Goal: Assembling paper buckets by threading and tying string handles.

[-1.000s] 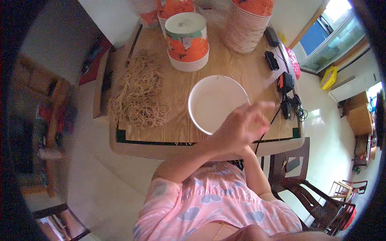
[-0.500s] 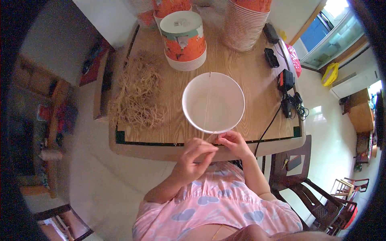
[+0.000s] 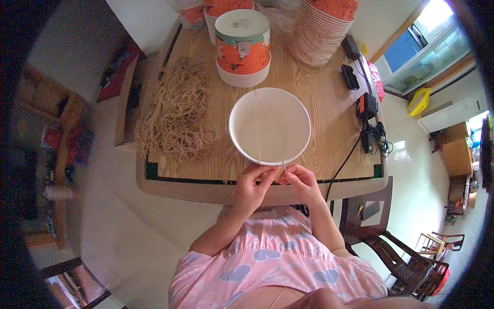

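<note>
A white paper bucket (image 3: 268, 126) stands at the table's near edge with its mouth facing up. A thin pale string (image 3: 258, 139) runs down across its opening to the near rim. Just below that rim, my left hand (image 3: 253, 183) has thumb and fingers pinched together by the string. Close beside it, my right hand (image 3: 302, 181) is pinched at the rim too, where another short bit of string shows. My fingertips nearly meet, and they partly hide what is between them.
A tangled heap of tan strings (image 3: 177, 116) lies on the left of the table. An upside-down orange paper bucket stack (image 3: 243, 56) stands behind, with a taller stack (image 3: 321, 36) at the far right. Black adapters and cables (image 3: 367, 108) line the right edge.
My left hand has come down to the bucket's near rim and closed there beside the right. The string's near end has shifted left along the rim, and the bucket has turned slightly.
</note>
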A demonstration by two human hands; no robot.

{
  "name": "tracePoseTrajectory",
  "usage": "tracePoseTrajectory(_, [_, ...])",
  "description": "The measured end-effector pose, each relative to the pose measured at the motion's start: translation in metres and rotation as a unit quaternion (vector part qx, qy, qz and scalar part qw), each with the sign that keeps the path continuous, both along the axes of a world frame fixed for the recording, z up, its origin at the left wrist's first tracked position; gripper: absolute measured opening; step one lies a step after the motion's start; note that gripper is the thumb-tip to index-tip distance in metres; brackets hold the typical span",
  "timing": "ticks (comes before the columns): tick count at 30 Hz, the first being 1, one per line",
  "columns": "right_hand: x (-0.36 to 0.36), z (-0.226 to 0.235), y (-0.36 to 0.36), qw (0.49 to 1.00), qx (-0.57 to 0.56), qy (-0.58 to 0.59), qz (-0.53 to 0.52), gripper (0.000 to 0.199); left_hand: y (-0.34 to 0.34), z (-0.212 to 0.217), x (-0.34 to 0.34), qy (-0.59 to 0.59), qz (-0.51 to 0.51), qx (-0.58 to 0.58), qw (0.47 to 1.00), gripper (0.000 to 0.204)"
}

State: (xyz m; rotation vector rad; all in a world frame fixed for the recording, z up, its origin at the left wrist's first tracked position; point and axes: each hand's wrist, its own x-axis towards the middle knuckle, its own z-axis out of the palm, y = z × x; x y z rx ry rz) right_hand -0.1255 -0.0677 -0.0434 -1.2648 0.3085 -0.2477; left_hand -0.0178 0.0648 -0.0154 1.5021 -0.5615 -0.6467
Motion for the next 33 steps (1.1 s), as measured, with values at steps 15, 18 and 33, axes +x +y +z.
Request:
tracePoseTrajectory(15, [0.002, 0.016, 0.008, 0.988, -0.135, 0.062, -0.036, 0.014, -0.022, 0.001, 0.003, 0.100, 0.014, -0.039, 0.994, 0.012])
tracePoseTrajectory(18, [-0.003, -0.004, -0.005, 0.980, -0.157, 0.103, -0.062, 0.015, -0.019, 0.008, 0.011, 0.131, 0.022, -0.002, 0.991, 0.008])
tracePoseTrajectory(33, [0.005, 0.030, 0.020, 0.935, -0.303, 0.021, -0.183, 0.006, -0.018, 0.004, 0.004, 0.202, -0.005, -0.064, 0.977, 0.007])
